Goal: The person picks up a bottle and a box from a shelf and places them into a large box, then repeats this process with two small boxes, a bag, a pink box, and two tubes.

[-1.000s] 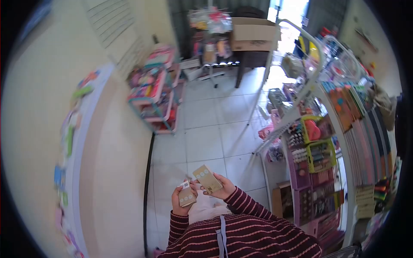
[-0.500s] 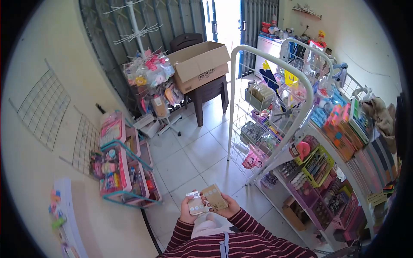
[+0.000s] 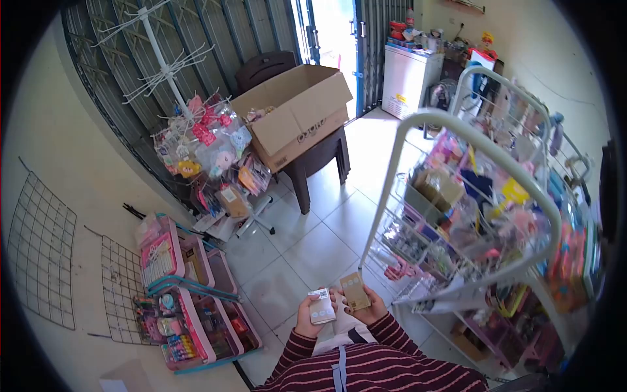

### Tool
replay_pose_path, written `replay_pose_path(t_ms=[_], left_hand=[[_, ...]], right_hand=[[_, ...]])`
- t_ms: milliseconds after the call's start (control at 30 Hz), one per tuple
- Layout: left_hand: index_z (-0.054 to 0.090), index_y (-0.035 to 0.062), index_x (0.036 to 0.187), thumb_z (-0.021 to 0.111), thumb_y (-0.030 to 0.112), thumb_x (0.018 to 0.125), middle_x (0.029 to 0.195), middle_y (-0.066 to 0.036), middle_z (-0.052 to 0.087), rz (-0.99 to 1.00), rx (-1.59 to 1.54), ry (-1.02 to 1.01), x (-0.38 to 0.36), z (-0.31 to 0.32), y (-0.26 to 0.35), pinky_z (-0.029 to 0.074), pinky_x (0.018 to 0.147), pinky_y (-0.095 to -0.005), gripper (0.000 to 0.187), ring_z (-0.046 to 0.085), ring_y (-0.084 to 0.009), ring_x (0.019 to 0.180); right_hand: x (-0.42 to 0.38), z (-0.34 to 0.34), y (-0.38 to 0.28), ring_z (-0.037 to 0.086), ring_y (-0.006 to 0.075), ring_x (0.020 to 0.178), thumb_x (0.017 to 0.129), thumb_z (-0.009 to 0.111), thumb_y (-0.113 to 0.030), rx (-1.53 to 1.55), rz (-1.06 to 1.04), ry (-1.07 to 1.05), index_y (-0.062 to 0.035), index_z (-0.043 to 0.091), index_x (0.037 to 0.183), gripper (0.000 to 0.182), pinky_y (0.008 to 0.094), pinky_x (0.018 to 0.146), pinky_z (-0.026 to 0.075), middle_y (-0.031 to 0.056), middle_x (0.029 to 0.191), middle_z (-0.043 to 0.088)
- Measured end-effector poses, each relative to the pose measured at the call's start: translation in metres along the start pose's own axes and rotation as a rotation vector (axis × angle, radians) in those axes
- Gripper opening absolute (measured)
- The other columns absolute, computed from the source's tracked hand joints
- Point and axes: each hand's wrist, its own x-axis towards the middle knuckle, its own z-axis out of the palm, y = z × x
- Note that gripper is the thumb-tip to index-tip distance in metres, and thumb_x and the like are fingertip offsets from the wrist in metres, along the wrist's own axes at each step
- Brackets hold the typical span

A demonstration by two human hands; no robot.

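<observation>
My left hand [image 3: 306, 320] is closed around a small white packet [image 3: 322, 310] with a QR-like square at its top and pale round marks lower down. In my right hand [image 3: 375, 308] is a flat brown cardboard packet [image 3: 354, 291], tilted a little, with light round marks and dark print near its lower edge. Both packets are held side by side in front of my body, a narrow gap between them. Below them show my striped sleeves and light-coloured trousers.
Ahead, a large cardboard box [image 3: 300, 117] sits on stacked brown chairs, beside a rack of hanging goods [image 3: 215, 140]. A pink-and-teal shelf unit [image 3: 189, 320] stands at left. On the right, a white-framed wire rack [image 3: 392, 170] full of goods is close. Tiled floor [image 3: 307, 248] lies between.
My view has shifted forward and turned, so the box, hanging rack and wire rack appear nearer. Both hands still hold their packets, now slightly farther apart.
</observation>
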Motion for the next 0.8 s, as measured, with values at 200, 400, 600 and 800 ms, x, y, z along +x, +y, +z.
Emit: replay_pose_path(t_ms=[200, 400, 600, 800], left_hand=[[0.042, 0.004, 0.101, 0.045, 0.013, 0.069, 0.09, -0.014, 0.048, 0.118, 0.201, -0.033, 0.086, 0.106, 0.094, 0.044, 0.065, -0.0347, 0.033, 0.048, -0.023, 0.076], [0.041, 0.006, 0.103, 0.044, 0.013, 0.072, 0.09, -0.013, 0.049, 0.382, 0.262, -0.099, 0.152, 0.123, 0.177, 0.045, 0.063, -0.0349, 0.032, 0.049, -0.0211, 0.076], [0.043, 0.0041, 0.099, 0.043, 0.012, 0.071, 0.088, -0.014, 0.05, 0.331, 0.183, 0.062, 0.239, 0.091, 0.222, 0.045, 0.064, -0.0358, 0.029, 0.05, -0.0224, 0.075], [0.04, 0.0061, 0.102, 0.041, 0.015, 0.074, 0.089, -0.012, 0.049, 0.242, 0.286, -0.01, 0.318, 0.172, 0.3, 0.044, 0.061, -0.0349, 0.03, 0.049, -0.0215, 0.072]], right_hand=[[0.136, 0.076, -0.099, 0.049, 0.0206, 0.081, 0.081, 0.036, -0.035, -0.185, -0.145, -0.072, -0.0016, 0.028, 0.119, 0.051, 0.0316, 0.071, 0.04, 0.0162, 0.111, 0.041], [0.247, 0.113, -0.17, 0.047, 0.0187, 0.085, 0.082, 0.033, -0.034, -0.268, -0.139, -0.134, -0.0037, 0.025, 0.121, 0.05, 0.0312, 0.071, 0.04, 0.014, 0.115, 0.038], [0.335, 0.094, -0.203, 0.048, 0.0212, 0.086, 0.082, 0.033, -0.032, -0.174, -0.031, -0.173, -0.005, 0.021, 0.122, 0.05, 0.0325, 0.066, 0.044, 0.0178, 0.119, 0.032], [0.427, 0.109, -0.255, 0.048, 0.0208, 0.079, 0.081, 0.035, -0.031, -0.142, -0.071, -0.083, -0.0045, 0.022, 0.122, 0.05, 0.0291, 0.06, 0.044, 0.0197, 0.117, 0.033]])
